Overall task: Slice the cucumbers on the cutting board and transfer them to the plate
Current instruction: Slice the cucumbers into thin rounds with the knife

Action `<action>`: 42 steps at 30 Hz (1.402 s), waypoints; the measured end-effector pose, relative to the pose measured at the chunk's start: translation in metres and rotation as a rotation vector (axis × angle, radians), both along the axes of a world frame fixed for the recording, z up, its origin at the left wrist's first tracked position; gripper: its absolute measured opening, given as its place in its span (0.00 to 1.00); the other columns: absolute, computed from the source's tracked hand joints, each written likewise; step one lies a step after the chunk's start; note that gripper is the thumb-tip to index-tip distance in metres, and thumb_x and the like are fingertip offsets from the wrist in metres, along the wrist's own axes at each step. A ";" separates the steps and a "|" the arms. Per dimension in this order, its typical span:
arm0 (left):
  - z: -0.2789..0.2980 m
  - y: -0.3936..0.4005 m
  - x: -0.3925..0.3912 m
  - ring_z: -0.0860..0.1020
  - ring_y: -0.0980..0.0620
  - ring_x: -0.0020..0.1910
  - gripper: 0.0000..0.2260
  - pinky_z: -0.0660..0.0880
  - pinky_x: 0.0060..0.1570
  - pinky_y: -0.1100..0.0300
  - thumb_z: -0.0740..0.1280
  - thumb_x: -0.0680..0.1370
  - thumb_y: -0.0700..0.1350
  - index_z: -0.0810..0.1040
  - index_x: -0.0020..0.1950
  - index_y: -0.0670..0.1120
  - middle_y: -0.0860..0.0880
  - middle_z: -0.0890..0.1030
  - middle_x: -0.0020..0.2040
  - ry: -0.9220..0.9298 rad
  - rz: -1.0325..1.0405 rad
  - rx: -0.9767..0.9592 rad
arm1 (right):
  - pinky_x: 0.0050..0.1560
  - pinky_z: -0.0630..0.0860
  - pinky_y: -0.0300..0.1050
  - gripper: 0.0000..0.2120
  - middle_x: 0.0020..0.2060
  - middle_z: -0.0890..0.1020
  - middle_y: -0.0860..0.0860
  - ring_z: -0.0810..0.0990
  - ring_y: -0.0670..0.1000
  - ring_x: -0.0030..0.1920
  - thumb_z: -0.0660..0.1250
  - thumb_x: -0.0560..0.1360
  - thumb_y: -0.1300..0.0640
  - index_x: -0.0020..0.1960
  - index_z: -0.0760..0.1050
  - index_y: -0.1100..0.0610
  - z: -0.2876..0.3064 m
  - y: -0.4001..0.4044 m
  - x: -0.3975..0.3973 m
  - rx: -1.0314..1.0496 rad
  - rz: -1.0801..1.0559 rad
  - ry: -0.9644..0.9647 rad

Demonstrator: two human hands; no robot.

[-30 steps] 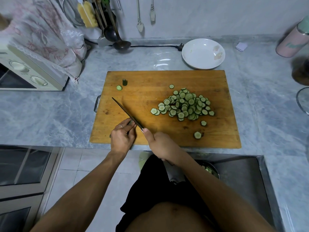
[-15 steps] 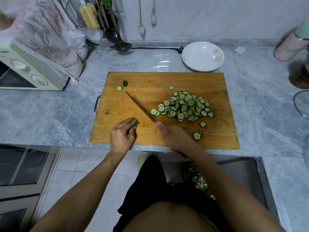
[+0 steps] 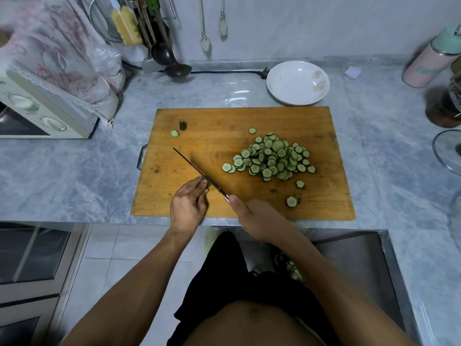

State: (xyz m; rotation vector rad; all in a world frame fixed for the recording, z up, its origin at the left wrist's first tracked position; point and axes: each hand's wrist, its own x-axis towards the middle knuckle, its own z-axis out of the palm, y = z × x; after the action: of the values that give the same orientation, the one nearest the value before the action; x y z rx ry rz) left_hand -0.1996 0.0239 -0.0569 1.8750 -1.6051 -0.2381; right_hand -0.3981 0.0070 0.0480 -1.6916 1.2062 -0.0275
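A wooden cutting board (image 3: 219, 121) lies on the marble counter. A heap of cucumber slices (image 3: 273, 157) sits right of its middle, with two stray slices (image 3: 291, 201) nearer me. A cucumber end (image 3: 183, 125) and one slice (image 3: 174, 133) lie at the far left of the board. My left hand (image 3: 187, 208) pinches a short cucumber stub (image 3: 204, 183) at the board's near left. My right hand (image 3: 258, 218) grips the knife (image 3: 197, 171), whose blade rests across the stub. An empty white plate (image 3: 298, 82) stands behind the board.
A toaster oven under a floral cloth (image 3: 50, 78) stands at the left. Ladles (image 3: 174, 66) and a power cord (image 3: 224, 71) lie behind the board. A pink flask (image 3: 432, 58) and a dark jar (image 3: 446, 106) stand at the right. A steel sink (image 3: 349, 270) lies below the counter edge.
My right hand brought the knife back left from beside the slice heap, and the blade now lies across the stub that my left hand holds. The left hand has barely moved.
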 end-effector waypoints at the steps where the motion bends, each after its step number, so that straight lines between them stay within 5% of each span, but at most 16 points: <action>1: -0.001 0.000 0.001 0.80 0.47 0.56 0.12 0.75 0.56 0.61 0.66 0.74 0.40 0.84 0.55 0.43 0.44 0.82 0.57 0.000 0.001 0.006 | 0.32 0.62 0.46 0.32 0.26 0.68 0.53 0.68 0.51 0.29 0.45 0.83 0.38 0.28 0.62 0.57 0.002 0.001 -0.001 -0.003 0.001 0.004; 6: -0.004 0.001 0.002 0.80 0.47 0.56 0.14 0.77 0.54 0.56 0.63 0.75 0.41 0.84 0.54 0.42 0.45 0.83 0.57 -0.002 -0.016 0.032 | 0.34 0.65 0.46 0.32 0.30 0.72 0.59 0.73 0.55 0.34 0.46 0.82 0.37 0.30 0.63 0.58 0.005 0.006 -0.005 -0.035 0.025 0.023; 17: 0.000 0.000 -0.008 0.81 0.44 0.53 0.11 0.77 0.56 0.56 0.68 0.72 0.35 0.85 0.52 0.40 0.41 0.83 0.54 0.038 0.055 -0.036 | 0.33 0.66 0.43 0.33 0.26 0.70 0.51 0.70 0.48 0.29 0.46 0.82 0.36 0.28 0.65 0.56 0.007 -0.003 -0.009 -0.015 0.041 0.030; 22: -0.002 -0.002 -0.007 0.81 0.45 0.54 0.11 0.78 0.53 0.52 0.65 0.75 0.40 0.84 0.53 0.40 0.43 0.83 0.54 0.034 0.069 0.017 | 0.39 0.64 0.45 0.31 0.35 0.75 0.55 0.72 0.50 0.36 0.47 0.83 0.38 0.34 0.70 0.59 0.016 -0.011 -0.002 -0.028 0.082 0.085; 31: 0.008 -0.001 -0.013 0.82 0.43 0.51 0.09 0.79 0.52 0.53 0.68 0.72 0.33 0.84 0.49 0.38 0.41 0.84 0.52 0.036 0.096 0.002 | 0.42 0.63 0.43 0.32 0.27 0.71 0.53 0.72 0.53 0.35 0.46 0.84 0.41 0.28 0.66 0.58 -0.017 -0.012 0.022 -0.071 0.049 0.044; 34: 0.009 0.001 -0.012 0.81 0.43 0.53 0.09 0.76 0.56 0.55 0.70 0.73 0.33 0.84 0.52 0.38 0.40 0.83 0.54 0.030 0.093 0.006 | 0.42 0.63 0.42 0.32 0.29 0.73 0.55 0.73 0.55 0.38 0.46 0.84 0.40 0.29 0.66 0.57 -0.018 -0.011 0.019 -0.087 0.037 0.044; 42: 0.024 -0.004 -0.004 0.78 0.47 0.60 0.12 0.66 0.63 0.68 0.69 0.76 0.38 0.82 0.59 0.42 0.45 0.81 0.60 0.152 0.132 0.041 | 0.30 0.63 0.45 0.31 0.26 0.68 0.54 0.69 0.52 0.28 0.47 0.82 0.36 0.29 0.62 0.56 -0.003 -0.043 -0.012 -0.263 0.110 0.105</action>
State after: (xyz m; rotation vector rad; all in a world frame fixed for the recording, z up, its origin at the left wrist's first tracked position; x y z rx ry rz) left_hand -0.2034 0.0202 -0.0326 1.9359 -1.3797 -0.3491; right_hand -0.4104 -0.0359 0.0449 -2.0085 1.2265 -0.0313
